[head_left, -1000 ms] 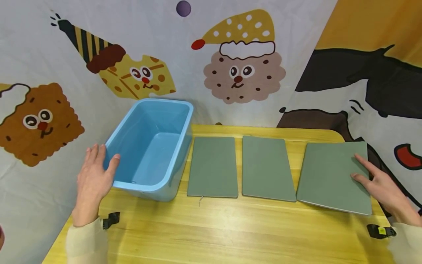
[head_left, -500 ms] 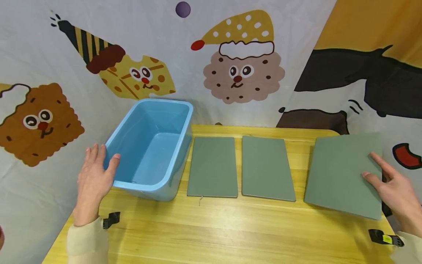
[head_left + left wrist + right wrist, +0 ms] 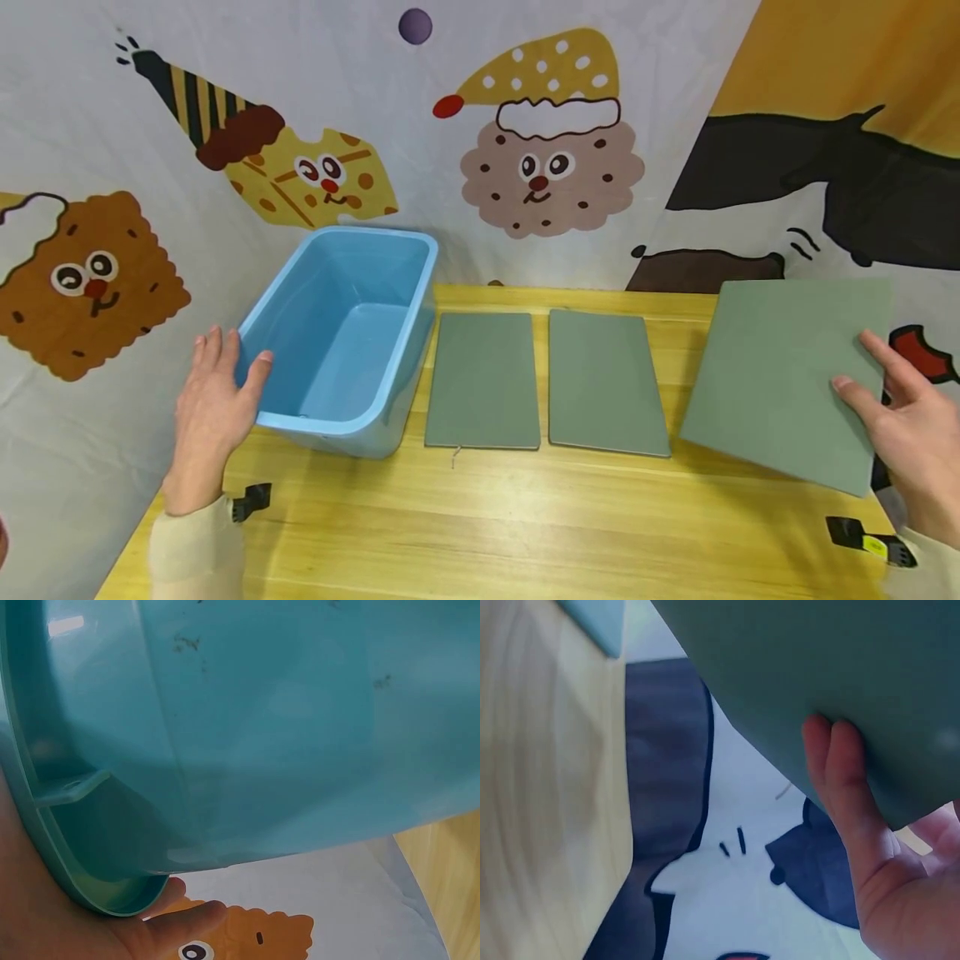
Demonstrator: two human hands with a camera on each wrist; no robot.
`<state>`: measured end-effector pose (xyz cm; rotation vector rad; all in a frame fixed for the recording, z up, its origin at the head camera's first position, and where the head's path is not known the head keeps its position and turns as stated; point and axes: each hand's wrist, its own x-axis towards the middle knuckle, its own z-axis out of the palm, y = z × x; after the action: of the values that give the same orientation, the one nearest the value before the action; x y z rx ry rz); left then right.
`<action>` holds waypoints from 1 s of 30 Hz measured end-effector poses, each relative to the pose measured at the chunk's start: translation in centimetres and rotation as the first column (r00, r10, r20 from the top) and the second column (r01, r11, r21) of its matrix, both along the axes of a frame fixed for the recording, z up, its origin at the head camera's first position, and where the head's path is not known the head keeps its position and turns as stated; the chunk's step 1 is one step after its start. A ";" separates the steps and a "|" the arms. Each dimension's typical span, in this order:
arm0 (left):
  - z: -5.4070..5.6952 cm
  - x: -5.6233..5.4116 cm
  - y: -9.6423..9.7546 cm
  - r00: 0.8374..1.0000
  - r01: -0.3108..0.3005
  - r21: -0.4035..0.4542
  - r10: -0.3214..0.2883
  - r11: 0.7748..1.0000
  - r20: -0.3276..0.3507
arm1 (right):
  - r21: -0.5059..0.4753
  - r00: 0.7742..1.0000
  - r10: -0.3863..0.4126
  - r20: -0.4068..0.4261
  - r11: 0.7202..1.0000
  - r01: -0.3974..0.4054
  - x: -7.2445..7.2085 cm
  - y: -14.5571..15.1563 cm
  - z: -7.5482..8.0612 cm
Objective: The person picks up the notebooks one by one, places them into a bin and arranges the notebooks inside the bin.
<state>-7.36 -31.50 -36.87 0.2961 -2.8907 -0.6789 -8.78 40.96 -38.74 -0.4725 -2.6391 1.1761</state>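
Note:
At the right of the head view, my right hand (image 3: 911,412) pinches a green notebook (image 3: 787,375) by its right edge and holds it tilted above the table. In the right wrist view the fingers (image 3: 844,769) lie along one face of this notebook (image 3: 795,667). Two more green notebooks lie flat in a row, one in the middle (image 3: 483,379) and one just right of it (image 3: 606,383). My left hand (image 3: 217,400) rests, fingers extended, against the rim at the near-left corner of a blue plastic bin (image 3: 408,333). The left wrist view shows the bin's outer wall (image 3: 262,735).
Everything stands on a yellowish wooden table (image 3: 517,517). A cloth (image 3: 375,67) with cartoon prints hangs behind the table and along its left. A short loose thread (image 3: 454,457) lies by the middle notebook's near edge. The bin holds nothing visible.
The right hand has lifted the right notebook off the table, moving it up and to the right and tilting it. The left hand and the bin have stayed put.

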 end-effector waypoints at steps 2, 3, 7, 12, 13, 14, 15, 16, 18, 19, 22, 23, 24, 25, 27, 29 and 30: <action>-0.1 0.0 0.0 1.000 -0.003 0.000 0.003 1.000 0.002 | -0.036 0.999 -0.035 -0.008 0.999 0.034 0.0 -0.7 0.3; -0.1 0.0 0.0 1.000 -0.004 0.000 0.004 1.000 0.002 | -0.064 0.999 -0.047 -0.021 0.997 0.046 0.0 -1.0 0.5; -0.2 0.0 -0.1 1.000 -0.004 0.001 0.004 1.000 -0.002 | -0.275 0.990 -0.097 -0.100 0.959 0.066 -0.2 -2.3 1.0; -0.3 0.0 -0.1 1.000 0.000 0.006 0.000 1.000 -0.009 | -0.549 0.969 -0.143 -0.200 0.836 0.010 -0.4 -3.9 1.3; -0.3 0.0 -0.1 1.000 0.005 0.007 -0.005 1.000 -0.012 | -0.585 0.965 -0.145 -0.218 0.811 -0.010 -0.5 -4.2 1.3; -0.3 0.1 -0.2 1.000 0.010 0.008 -0.010 1.000 -0.015 | -0.615 0.963 -0.147 -0.226 0.788 -0.023 -0.5 -4.5 1.3; -0.3 0.1 -0.2 1.000 0.016 0.009 -0.016 1.000 -0.018 | -0.630 0.961 -0.146 -0.233 0.775 -0.035 -0.6 -4.8 1.3; -0.3 0.1 -0.2 1.000 0.021 0.009 -0.020 1.000 -0.020 | -0.647 0.961 -0.148 -0.235 0.761 -0.041 -0.7 -5.2 1.3; -0.3 0.2 -0.3 0.999 0.027 0.008 -0.027 1.000 -0.022 | -0.675 0.959 -0.146 -0.244 0.735 -0.059 -0.8 -5.8 1.3; -0.3 0.2 -0.3 0.999 0.026 0.007 -0.026 1.000 -0.021 | -0.696 0.957 -0.143 -0.251 0.714 -0.076 -0.8 -6.1 1.3; -0.3 0.2 -0.3 1.000 0.020 0.003 -0.020 1.000 -0.020 | -0.730 0.960 -0.123 -0.251 0.675 -0.105 -0.8 -7.2 1.5; -0.3 0.1 -0.3 1.000 0.017 0.003 -0.017 1.000 -0.018 | -0.742 0.959 -0.112 -0.261 0.658 -0.125 -0.8 -7.5 1.5; -0.3 0.1 -0.3 1.000 0.014 0.001 -0.014 1.000 -0.017 | -0.756 0.957 -0.103 -0.272 0.638 -0.147 -0.8 -7.9 1.5; -0.3 0.1 -0.3 1.000 0.012 0.000 -0.012 1.000 -0.017 | -0.765 0.955 -0.094 -0.282 0.622 -0.165 -0.8 -8.3 1.6; -0.3 0.1 -0.3 1.000 0.009 -0.001 -0.009 1.000 -0.015 | -0.772 0.950 -0.084 -0.300 0.607 -0.190 -0.8 -9.1 1.6; -0.2 0.1 -0.3 1.000 0.008 -0.001 -0.008 1.000 -0.010 | -0.776 0.947 -0.074 -0.311 0.595 -0.208 -0.7 -10.0 1.7; -0.2 0.1 -0.3 1.000 0.008 -0.002 -0.009 1.000 -0.009 | -0.774 0.948 -0.069 -0.311 0.596 -0.211 -0.7 -10.4 1.7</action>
<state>-7.31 -31.79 -37.06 0.2801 -2.8856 -0.6777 -9.46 30.58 -37.00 -0.2599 -1.7257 2.2505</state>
